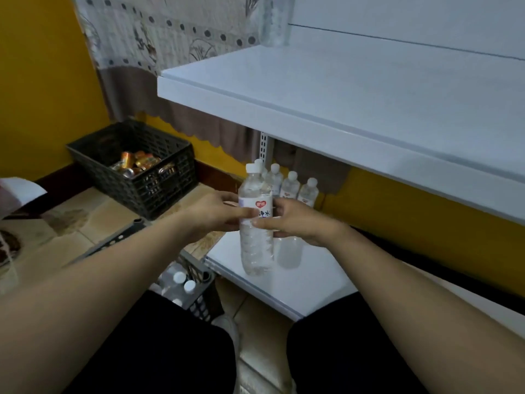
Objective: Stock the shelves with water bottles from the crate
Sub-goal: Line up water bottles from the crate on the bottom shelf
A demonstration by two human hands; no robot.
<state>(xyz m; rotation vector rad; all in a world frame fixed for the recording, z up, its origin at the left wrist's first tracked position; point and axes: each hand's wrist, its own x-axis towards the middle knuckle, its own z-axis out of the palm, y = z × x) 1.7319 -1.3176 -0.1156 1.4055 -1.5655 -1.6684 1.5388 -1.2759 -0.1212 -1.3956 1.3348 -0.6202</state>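
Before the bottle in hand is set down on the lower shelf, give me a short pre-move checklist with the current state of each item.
1. Bottle held by both the left hand and right hand: ok.
2. Bottle upright, cap on: ok.
3. Free space on the lower shelf in front of the standing bottles: ok.
4. Bottle base already resting on the shelf: cannot tell.
5. More bottles left in the crate: ok, caps visible.

A water bottle (256, 240) is standing at centre frame on the lower shelf (298, 285), a row of bottles (289, 184) behind it, the crate (196, 277) lying lower left.
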